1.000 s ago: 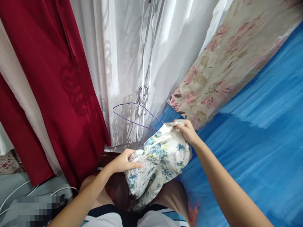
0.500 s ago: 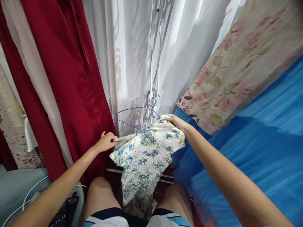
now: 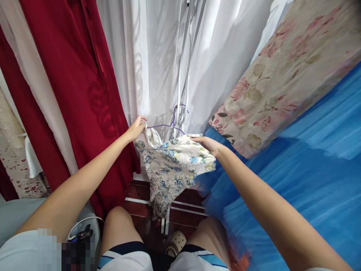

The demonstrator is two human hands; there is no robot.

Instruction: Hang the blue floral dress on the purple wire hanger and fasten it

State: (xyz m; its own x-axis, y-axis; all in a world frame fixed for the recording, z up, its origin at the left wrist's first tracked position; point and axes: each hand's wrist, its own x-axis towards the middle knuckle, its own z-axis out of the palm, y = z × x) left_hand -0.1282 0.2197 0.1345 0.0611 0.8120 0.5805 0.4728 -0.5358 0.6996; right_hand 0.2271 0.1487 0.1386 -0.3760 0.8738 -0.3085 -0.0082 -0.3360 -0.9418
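Observation:
A white blouse with a blue floral print (image 3: 172, 162) hangs between my two hands, its lower part dangling above the floor. My left hand (image 3: 137, 127) is closed on its left shoulder, beside the left end of a purple wire hanger (image 3: 161, 125). On the other side, my right hand (image 3: 207, 143) grips the right shoulder between thumb and fingers. The hanger's hook stands up in front of a white metal rack post (image 3: 179, 90). The right arm of the hanger runs behind or into the blouse; its lower part is hidden.
White curtains (image 3: 158, 56) hang behind the hanger. Dark red cloth (image 3: 70, 75) hangs at left, floral fabric (image 3: 282, 82) and blue tulle (image 3: 296, 188) at right. Rack bars (image 3: 186, 210) cross the tiled floor, with a beige clog (image 3: 177, 242) below. A grey seat with a cable (image 3: 75, 224) stands lower left.
My left hand has risen up and to the right, lifting the left shoulder of the blouse to the hanger's left end. The hem has swung up, uncovering the floor and clog.

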